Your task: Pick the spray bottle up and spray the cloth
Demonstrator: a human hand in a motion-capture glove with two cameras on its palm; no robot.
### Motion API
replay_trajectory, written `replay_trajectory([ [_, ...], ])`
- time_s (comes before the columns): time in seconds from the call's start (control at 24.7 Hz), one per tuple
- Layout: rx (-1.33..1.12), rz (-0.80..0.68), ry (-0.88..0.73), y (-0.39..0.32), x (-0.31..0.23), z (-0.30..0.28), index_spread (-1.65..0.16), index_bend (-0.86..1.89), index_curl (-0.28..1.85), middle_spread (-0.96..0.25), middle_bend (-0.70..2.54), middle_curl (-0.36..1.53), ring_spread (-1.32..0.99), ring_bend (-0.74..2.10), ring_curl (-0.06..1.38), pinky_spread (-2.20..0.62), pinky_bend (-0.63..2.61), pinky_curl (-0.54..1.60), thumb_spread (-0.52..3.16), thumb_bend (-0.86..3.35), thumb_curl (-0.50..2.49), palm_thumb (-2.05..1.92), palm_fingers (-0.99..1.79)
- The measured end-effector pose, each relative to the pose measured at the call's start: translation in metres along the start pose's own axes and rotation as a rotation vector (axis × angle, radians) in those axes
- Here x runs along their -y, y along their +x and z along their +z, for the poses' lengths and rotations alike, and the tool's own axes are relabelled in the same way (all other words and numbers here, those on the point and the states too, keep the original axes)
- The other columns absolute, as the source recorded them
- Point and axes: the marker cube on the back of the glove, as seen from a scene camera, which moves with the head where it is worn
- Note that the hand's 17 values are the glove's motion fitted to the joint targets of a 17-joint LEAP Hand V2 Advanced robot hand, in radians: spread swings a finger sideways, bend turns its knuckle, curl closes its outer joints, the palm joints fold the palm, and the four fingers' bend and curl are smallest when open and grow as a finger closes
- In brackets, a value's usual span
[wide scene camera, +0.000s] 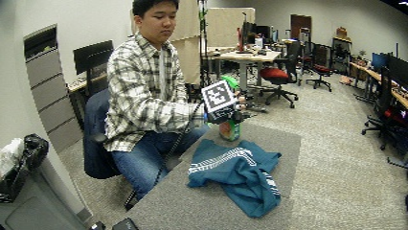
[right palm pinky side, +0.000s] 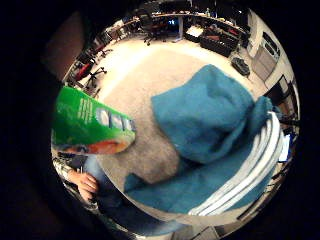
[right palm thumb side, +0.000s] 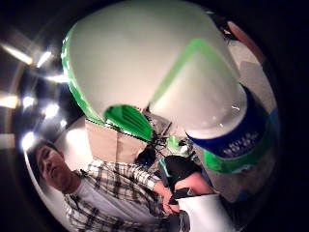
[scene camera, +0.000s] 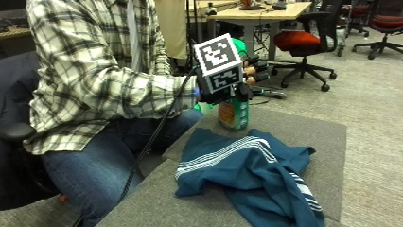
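Behind the gloved right hand (scene camera: 242,78), spray bottle (scene camera: 233,113) half hidden; cloth (scene camera: 252,170) below

I can't read the spray bottle (scene camera: 234,113) label; its upper half sits hidden behind my right hand (scene camera: 242,82); the cloth (scene camera: 252,175) runs off the outside view's lower edge.

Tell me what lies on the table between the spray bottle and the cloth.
Nothing: in the outside view only bare grey table separates the spray bottle, gripped by the right hand, from the cloth.
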Motion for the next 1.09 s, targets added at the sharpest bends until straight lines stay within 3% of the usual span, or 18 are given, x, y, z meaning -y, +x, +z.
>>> replay_trajectory([
  [0.2, -0.230, 0.075, -0.149, 0.014, -0.036, -0.038, -0.39, 0.13, 0.38, -0.13, 0.17, 0.38, 0.00, 0.24, 0.36, 0.21, 0.35, 0.33, 0.85, -0.09, 0.51, 0.43, 0.07],
  [0.41, -0.461, 0.280, -0.218, 0.035, -0.100, -0.102, -0.41, 0.15, 0.36, -0.14, 0.15, 0.35, 0.03, 0.23, 0.33, 0.23, 0.39, 0.33, 0.90, -0.06, 0.47, 0.36, 0.04],
  [0.73, -0.685, 0.654, -0.153, 0.060, -0.201, -0.183, -0.44, 0.18, 0.34, -0.13, 0.14, 0.31, 0.08, 0.25, 0.33, 0.25, 0.44, 0.33, 0.98, -0.02, 0.45, 0.39, 0.02],
  [1.09, -0.717, 0.803, -0.142, 0.075, -0.252, -0.213, -0.46, 0.18, 0.33, -0.11, 0.14, 0.28, 0.12, 0.24, 0.32, 0.27, 0.49, 0.33, 1.01, -0.02, 0.44, 0.43, -0.02],
])
